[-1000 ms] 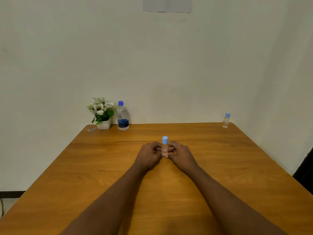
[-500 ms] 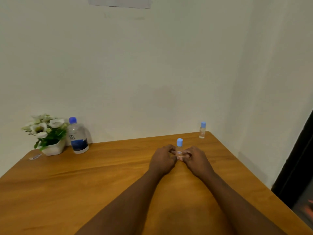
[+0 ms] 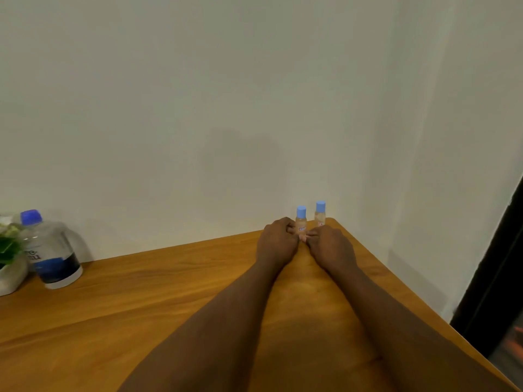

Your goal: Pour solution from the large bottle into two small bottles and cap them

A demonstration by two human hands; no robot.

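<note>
- While the left hand (image 3: 278, 240) and the right hand (image 3: 329, 247) flank the near bottle (image 3: 301, 222), each has its fingers curled in against the lower body, pinching it from opposite sides. Only the shoulder and blue cap (image 3: 301, 212) show above the knuckles.
- That bottle is at the table's (image 3: 169, 292) far right corner, just beside the far bottle (image 3: 320, 212). I cannot tell whether the two touch, or whether the near one's base is on the wood, because the fingers hide it.
- Both small bottles wear blue caps, and so does the large bottle (image 3: 49, 250), which stands well apart at the far left next to a plant (image 3: 8, 250).
- Judging by that, pouring and capping look finished (the fill levels are too small to read), and the step in hand is parking the second small bottle by the first.
- The next move calls for little: a flat base on the table, both grips eased off together so neither side nudges it, and hands drawn back without brushing its neighbour or the nearby edge.
- The near bottle stands upright, long axis vertical, cap pointing straight up and its red-marked label facing the person. The far one stands the same way.
</note>
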